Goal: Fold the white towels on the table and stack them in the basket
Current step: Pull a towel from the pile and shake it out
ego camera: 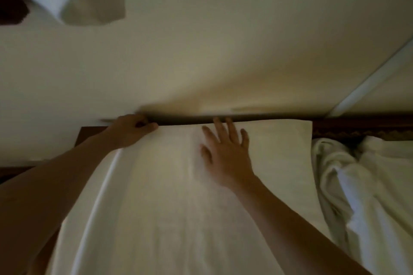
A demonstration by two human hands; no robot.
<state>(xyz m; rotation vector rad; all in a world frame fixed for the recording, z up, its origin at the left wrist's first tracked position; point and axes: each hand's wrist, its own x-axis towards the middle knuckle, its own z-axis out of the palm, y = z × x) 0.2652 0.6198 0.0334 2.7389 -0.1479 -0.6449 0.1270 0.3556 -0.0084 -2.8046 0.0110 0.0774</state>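
On table (348, 128): L hand (128, 130) pinches towel (161, 196) edge, R hand (225, 154) flat.

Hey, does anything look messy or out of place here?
Yes: a crumpled towel heap lies unfolded at the right. The spread towel, pinched by the left hand and pressed by the right hand, looks smooth.

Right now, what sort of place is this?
Probably a room in a home or guesthouse: a dark carved wooden table against a plain cream wall, a white towel spread flat, and more crumpled towels waiting.
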